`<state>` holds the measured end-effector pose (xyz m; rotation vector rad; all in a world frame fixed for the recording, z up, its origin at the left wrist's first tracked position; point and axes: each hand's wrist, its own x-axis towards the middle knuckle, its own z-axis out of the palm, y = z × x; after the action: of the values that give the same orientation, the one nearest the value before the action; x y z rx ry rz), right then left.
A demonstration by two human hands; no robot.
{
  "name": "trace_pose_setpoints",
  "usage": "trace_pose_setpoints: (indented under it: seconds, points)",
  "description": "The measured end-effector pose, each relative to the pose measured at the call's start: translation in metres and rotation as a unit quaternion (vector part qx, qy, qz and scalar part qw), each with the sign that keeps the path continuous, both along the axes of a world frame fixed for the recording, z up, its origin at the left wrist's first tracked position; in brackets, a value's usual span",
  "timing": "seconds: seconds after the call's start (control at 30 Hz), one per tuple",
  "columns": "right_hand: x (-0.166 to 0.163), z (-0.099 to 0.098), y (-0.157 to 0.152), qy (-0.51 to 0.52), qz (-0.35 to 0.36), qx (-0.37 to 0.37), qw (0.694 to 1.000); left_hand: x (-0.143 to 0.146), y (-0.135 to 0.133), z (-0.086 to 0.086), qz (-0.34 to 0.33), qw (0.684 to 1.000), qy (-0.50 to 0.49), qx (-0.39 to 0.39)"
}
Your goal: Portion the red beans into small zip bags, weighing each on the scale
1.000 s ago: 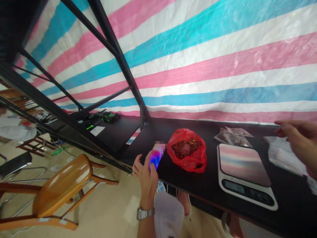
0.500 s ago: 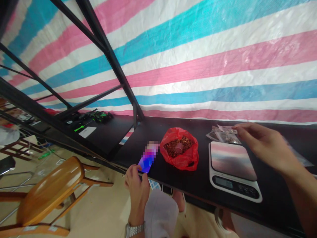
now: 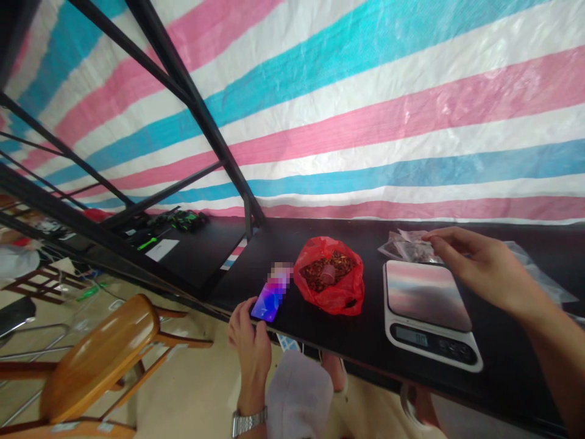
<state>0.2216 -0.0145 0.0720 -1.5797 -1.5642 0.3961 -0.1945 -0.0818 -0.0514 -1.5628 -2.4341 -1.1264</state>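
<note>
My left hand (image 3: 249, 335), with a metal watch at its wrist, curls its fingers and thumb around the near end of a phone (image 3: 269, 299) at the table edge. The phone's screen is lit and partly blurred. My right hand (image 3: 479, 262) pinches the edge of a small clear plastic bag (image 3: 412, 235) on a little pile behind the kitchen scale. Dark bits show inside the small bags (image 3: 418, 252). The kitchen scale (image 3: 427, 296) has a bare metal plate and a lit display. Between phone and scale, an open red plastic bag (image 3: 350, 299) holds brown pieces and a small pinkish cup (image 3: 328, 274).
Larger clear bags (image 3: 542, 274) lie beyond my right wrist on the black table (image 3: 370, 338). A black metal frame (image 3: 205, 131) rises at the left before a striped sheet (image 3: 365, 122). A wooden chair (image 3: 105, 353) stands on the floor at left.
My left index finger has come off the phone's screen to its side edge. My right hand keeps its pinch on the small bag. The view has shifted slightly.
</note>
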Motion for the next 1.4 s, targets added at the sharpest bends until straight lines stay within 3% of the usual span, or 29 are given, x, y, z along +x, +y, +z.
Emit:
trace_pose_setpoints:
  seconds: [0.13, 0.37, 0.63, 1.0, 1.4]
  points:
    - [0.005, -0.005, 0.001, -0.010, -0.002, 0.020, 1.000, 0.002, -0.001, -0.006, -0.033, 0.998, 0.036, -0.030]
    - [0.011, -0.006, 0.002, -0.027, -0.021, 0.004, 0.999, 0.016, -0.010, -0.007, -0.029, 0.997, 0.071, -0.021]
    - [-0.002, 0.008, -0.001, -0.015, -0.037, -0.013, 0.999, 0.038, 0.001, 0.009, -0.073, 0.982, 0.102, -0.141]
    - [0.003, -0.001, 0.001, -0.008, -0.015, 0.021, 1.000, 0.038, -0.005, 0.008, -0.069, 0.990, 0.092, -0.078]
    - [0.001, 0.012, -0.004, 0.006, -0.051, -0.043, 0.998, 0.043, -0.013, 0.009, -0.065, 0.989, 0.119, -0.056]
